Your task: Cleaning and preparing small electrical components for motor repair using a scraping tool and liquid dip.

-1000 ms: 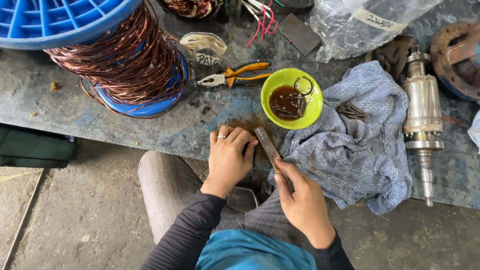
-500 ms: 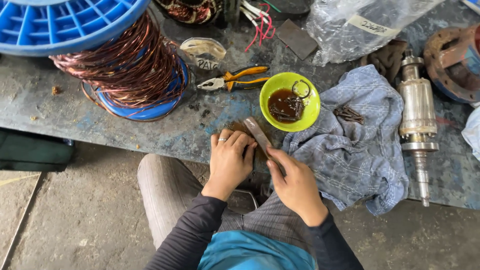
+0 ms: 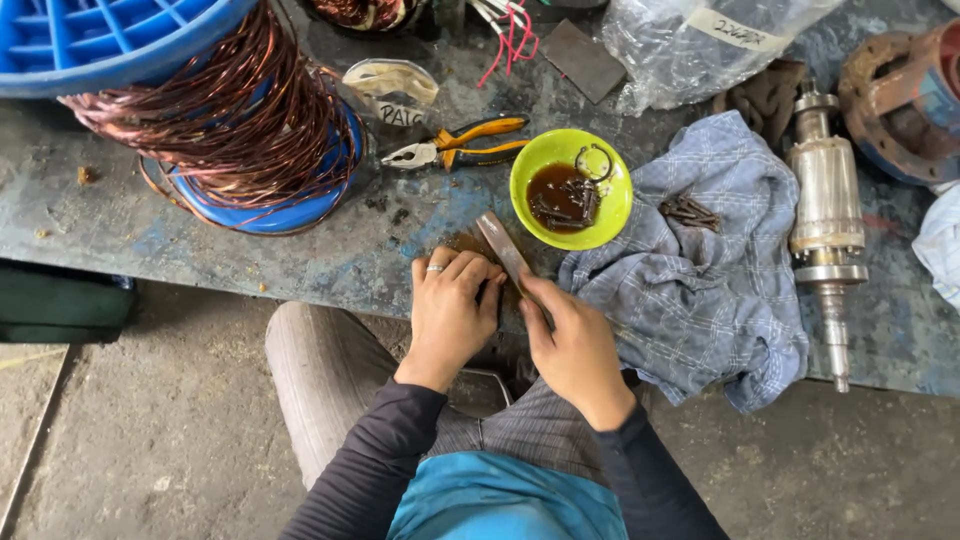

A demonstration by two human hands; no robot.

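Views: one only, head camera, nothing shared with a second view.
Position: above the seated person's lap, at head height over the near edge of the surface (image 3: 250,260).
Facing: steeply downward and slightly forward, near edge of the surface running across mid-frame.
Nearness: close; left hand (image 3: 452,305) and right hand (image 3: 575,345) just below centre, forearms entering from the bottom edge.
Far reach: up to the blue wire spool (image 3: 120,40) at far left and plastic bag (image 3: 690,45) at far right, both cut by the top edge.
Right limit: rotor shaft (image 3: 825,215) in full, rusty housing (image 3: 905,100) cropped.
Bottom: floor (image 3: 150,440) and knees.
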